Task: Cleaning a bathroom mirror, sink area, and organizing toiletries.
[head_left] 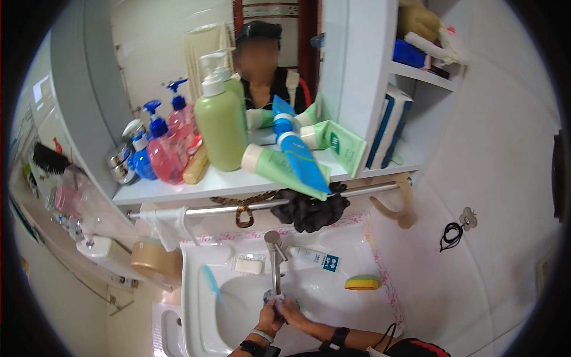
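Under the spout of the silver faucet point(275, 262), both of my hands are closed on a wet-looking greyish cloth point(272, 296). My left hand point(270, 316) grips it from the left, with a light bracelet and a dark band on that wrist. Pressed against its other side is my right hand point(291, 310), a black band around the forearm. Much of the cloth is hidden by the fingers. Below them lies the bowl of the white sink point(238, 321). Whether water runs is hard to make out.
On the sink's ledge are a soap bar point(248, 265), a white-and-blue tube point(315, 257), a light-blue comb point(211, 279) and a yellow-green sponge point(361, 284). Above, a metal rail point(238, 208) carries a black scrunchie point(312, 209); pump bottles point(220, 128) and tubes crowd the shelf.
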Action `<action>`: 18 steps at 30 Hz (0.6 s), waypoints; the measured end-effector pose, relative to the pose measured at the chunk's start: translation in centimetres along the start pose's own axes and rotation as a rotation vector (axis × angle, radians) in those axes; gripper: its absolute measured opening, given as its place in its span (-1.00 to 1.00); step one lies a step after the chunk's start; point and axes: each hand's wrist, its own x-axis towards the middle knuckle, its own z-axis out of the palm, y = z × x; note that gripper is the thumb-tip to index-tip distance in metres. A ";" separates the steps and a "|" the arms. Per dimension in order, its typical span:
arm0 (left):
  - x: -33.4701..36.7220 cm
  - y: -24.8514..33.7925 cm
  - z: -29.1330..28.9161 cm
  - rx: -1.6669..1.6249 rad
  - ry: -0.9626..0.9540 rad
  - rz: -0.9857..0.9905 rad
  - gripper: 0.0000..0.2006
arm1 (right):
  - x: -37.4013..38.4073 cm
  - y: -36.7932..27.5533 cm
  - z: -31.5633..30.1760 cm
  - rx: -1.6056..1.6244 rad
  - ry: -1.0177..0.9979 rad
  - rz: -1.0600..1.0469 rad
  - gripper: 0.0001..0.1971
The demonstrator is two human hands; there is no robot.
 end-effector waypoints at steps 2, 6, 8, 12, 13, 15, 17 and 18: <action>-3.2 0.0 3.4 0.101 0.098 -0.009 -0.69 | 1.2 -1.0 -2.7 0.262 -0.047 0.267 -0.56; -3.9 1.9 4.7 0.164 0.093 -0.004 -0.69 | 2.2 -1.5 -8.4 0.319 -0.264 0.505 -0.50; -4.0 3.3 4.3 0.185 0.179 0.071 -0.69 | 1.3 -6.9 -8.3 0.420 -0.267 0.638 -0.45; -1.0 3.7 3.3 0.181 0.197 0.171 -0.68 | 0.5 -8.9 -7.6 0.335 -0.322 0.544 -0.44; -0.6 3.6 3.4 0.214 0.205 0.173 -0.67 | 0.3 -6.7 -6.9 0.228 -0.346 0.483 -0.43; -1.4 3.2 4.3 0.193 0.146 0.167 -0.65 | 0.5 -5.1 -6.2 0.057 -0.373 0.447 -0.42; -3.0 3.8 5.5 0.295 0.143 0.191 -0.63 | 0.9 -4.9 -5.9 -0.066 -0.368 0.490 -0.38; -3.9 4.4 6.2 0.411 0.169 0.209 -0.61 | 1.2 -4.0 -5.9 -0.070 -0.312 0.315 -0.34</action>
